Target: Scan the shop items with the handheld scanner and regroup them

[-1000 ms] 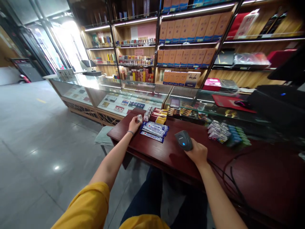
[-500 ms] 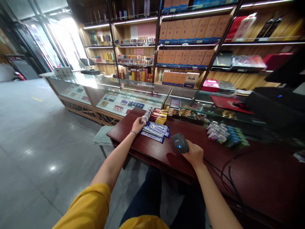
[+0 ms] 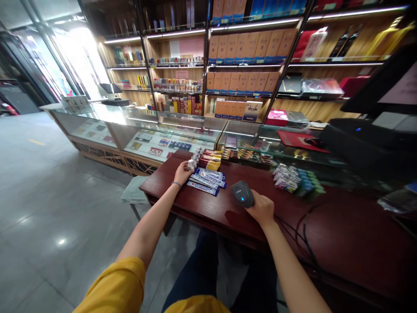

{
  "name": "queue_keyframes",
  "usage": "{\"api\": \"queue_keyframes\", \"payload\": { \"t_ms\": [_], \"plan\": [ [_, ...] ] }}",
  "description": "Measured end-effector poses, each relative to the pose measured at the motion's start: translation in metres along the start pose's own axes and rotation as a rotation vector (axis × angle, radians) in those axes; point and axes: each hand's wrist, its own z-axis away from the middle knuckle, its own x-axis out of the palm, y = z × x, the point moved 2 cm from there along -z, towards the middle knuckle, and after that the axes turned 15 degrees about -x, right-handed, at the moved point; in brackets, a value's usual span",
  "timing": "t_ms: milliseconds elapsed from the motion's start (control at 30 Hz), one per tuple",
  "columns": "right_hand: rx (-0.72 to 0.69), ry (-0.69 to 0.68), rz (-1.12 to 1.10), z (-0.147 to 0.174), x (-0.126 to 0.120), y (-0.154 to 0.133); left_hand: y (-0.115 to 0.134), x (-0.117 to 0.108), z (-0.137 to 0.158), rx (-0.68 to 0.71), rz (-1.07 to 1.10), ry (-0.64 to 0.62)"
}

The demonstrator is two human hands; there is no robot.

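My right hand [image 3: 263, 208] is wrapped round the handle of a dark barcode scanner [image 3: 243, 193], held above the table with a blue light showing on its top. At the front end of a row of small silvery-white packages [image 3: 197, 154], my left hand [image 3: 183, 173] has its fingers closed on the nearest one; the fingertips are partly hidden. Just right of that hand lie several long blue-and-white packets [image 3: 206, 179], loosely overlapping. Behind these is a bundle of red-and-yellow sticks [image 3: 210, 160].
The dark red table [image 3: 202, 208] carries silvery packages [image 3: 286, 177] and blue and green packs [image 3: 309, 182] at right, with black cables [image 3: 306, 243] near them. Glass counters [image 3: 156, 139] stand behind. A stool [image 3: 134, 189] is at left, a dark monitor [image 3: 384, 82] at right.
The view has shifted slightly, so the scene sits a little further left. Both hands keep about the same places over the table, the scanner still in my right hand.
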Motion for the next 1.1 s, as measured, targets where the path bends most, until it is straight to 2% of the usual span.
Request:
{"api": "queue_keyframes", "payload": {
  "t_ms": [100, 233, 400, 500, 667, 933, 1100],
  "plan": [
    [0.002, 0.003, 0.023, 0.005, -0.007, 0.006, 0.006, -0.004, 0.007, 0.072, -0.067, 0.077],
    [0.026, -0.025, 0.056, 0.016, -0.017, 0.019, 0.026, -0.005, 0.026, 0.282, -0.177, 0.223],
    [0.048, -0.004, 0.096, 0.029, -0.034, 0.037, 0.056, 0.022, 0.048, 0.419, -0.263, 0.185],
    [0.076, 0.000, 0.133, 0.040, -0.045, 0.047, 0.067, 0.055, 0.057, 0.440, -0.243, 0.118],
    [0.178, -0.090, 0.177, 0.069, -0.066, 0.069, 0.074, 0.124, 0.076, 0.452, -0.179, -0.036],
    [0.271, -0.129, 0.297, 0.114, -0.109, 0.111, 0.064, 0.238, 0.112, 0.408, -0.089, -0.229],
    [0.326, -0.134, 0.311, 0.135, -0.124, 0.129, 0.050, 0.300, 0.126, 0.366, -0.067, -0.343]
  ]
}}
